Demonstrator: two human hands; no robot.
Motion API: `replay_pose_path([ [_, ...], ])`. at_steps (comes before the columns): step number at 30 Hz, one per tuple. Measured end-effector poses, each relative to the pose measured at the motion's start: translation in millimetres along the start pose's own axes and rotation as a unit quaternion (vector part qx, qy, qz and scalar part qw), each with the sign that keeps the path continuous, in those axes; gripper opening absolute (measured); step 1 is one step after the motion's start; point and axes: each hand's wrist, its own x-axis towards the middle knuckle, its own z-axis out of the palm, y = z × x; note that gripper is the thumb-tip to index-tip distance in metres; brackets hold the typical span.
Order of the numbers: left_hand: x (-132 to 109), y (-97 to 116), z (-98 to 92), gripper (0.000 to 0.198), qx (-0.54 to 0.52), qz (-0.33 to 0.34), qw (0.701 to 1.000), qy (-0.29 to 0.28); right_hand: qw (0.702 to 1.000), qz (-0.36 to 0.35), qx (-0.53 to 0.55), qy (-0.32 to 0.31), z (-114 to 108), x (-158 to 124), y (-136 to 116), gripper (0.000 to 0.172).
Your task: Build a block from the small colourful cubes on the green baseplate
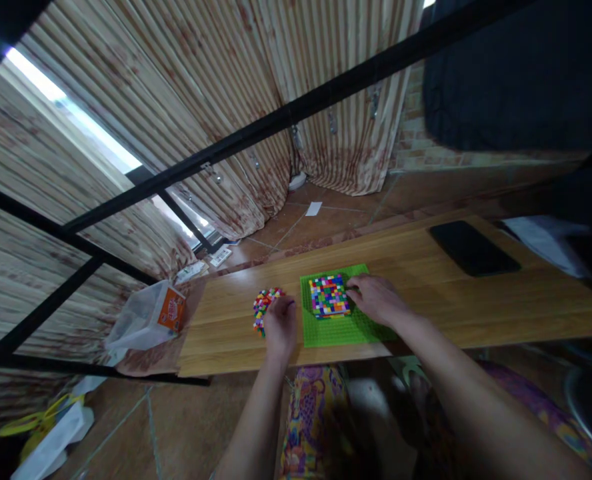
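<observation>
My left hand [280, 327] was beside the pile of loose bricks [261, 308], its fingers drawn together on what looked like a small dark brick [291, 303], though blur kept me from being sure of its shape. My right hand [376, 298] reached in from the other side, fingers bent, the tips at the right edge of the brick block [330, 293]. I cannot tell whether they gripped a piece there or only steadied the edge. The block, a patchwork of many colours, sat on the upper-middle part of the green baseplate [326, 335], which lay flat on the wooden surface [226, 313] just right of the pile.

As I judged it, the step was fitting small bricks to the block, and it wanted patience. A light pinch by the sides would leave the studs free; each piece had to be lined up square before any weight went on it, then pressed straight down. A sideways push risked loosening its neighbours, so the right fingers served best as a gentle brace. Keeping the left wrist clear of the pile would spare it from scattering.
</observation>
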Motion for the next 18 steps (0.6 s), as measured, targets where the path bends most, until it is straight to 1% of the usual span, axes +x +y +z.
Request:
replay_pose_path([
  [1,6,3,6.9,0.012,-0.003,0.005,1.0,-0.008,1.0,-0.003,0.0,-0.002,-1,0,0,0.028],
  [3,16,8,18.0,0.014,0.035,0.025,0.999,-0.03,1.0,-0.008,-0.002,-0.006,-2,-1,0,0.027],
  [7,26,16,30.0,0.018,0.132,0.062,0.988,-0.057,1.0,-0.01,-0.003,-0.011,-4,-1,0,0.026],
  [11,29,20,35.6,0.024,0.155,0.058,0.983,-0.076,1.0,-0.014,0.003,-0.01,-6,-2,-2,0.025],
  [15,29,24,37.5,0.031,0.17,0.037,0.982,-0.078,1.0,-0.016,0.002,-0.014,-7,-2,-3,0.025],
  [18,30,29,37.4,0.031,0.193,0.025,0.978,-0.079,1.0,-0.015,0.003,-0.015,-6,-1,-3,0.025],
])
